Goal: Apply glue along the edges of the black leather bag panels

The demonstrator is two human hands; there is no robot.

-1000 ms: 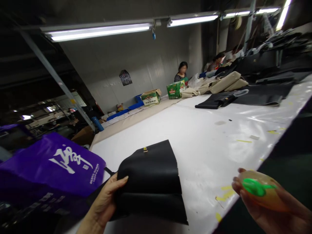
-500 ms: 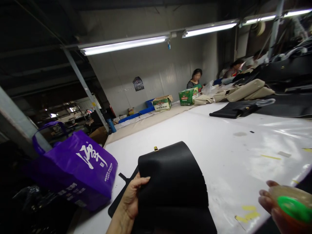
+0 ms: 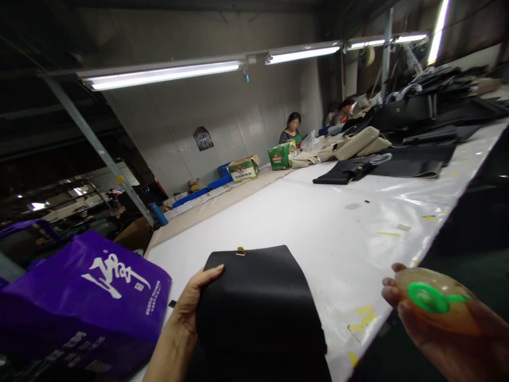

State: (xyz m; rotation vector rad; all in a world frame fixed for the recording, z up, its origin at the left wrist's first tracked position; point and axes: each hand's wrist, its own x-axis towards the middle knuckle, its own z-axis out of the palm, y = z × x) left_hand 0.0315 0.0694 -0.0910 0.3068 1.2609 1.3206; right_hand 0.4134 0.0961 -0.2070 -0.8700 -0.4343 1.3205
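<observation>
My left hand (image 3: 190, 300) grips the left edge of a black leather bag piece (image 3: 258, 302), with its thumb on the front face. A small gold-coloured clasp (image 3: 240, 251) sits on the piece's top edge, and its lower part runs out of view. At the lower right, my right hand (image 3: 429, 334) is wrapped round a translucent bottle (image 3: 433, 276) with a green cap and orange-looking contents. The bottle is held apart from the leather, beyond the table's right edge. A dark tab shows just left of my left wrist.
A purple bag (image 3: 119, 302) stands at the left of the white table (image 3: 246, 217). Farther back are cardboard boxes (image 3: 243, 168), a black bag (image 3: 344, 171) and beige pieces (image 3: 358, 144). Yellow tape scraps (image 3: 366, 318) lie near the right edge. A person (image 3: 292, 130) sits at the far end.
The view has turned to the right. My left hand has tilted the black piece, and its clasp now shows more fully. My right hand still holds the bottle, now seen more fully.
</observation>
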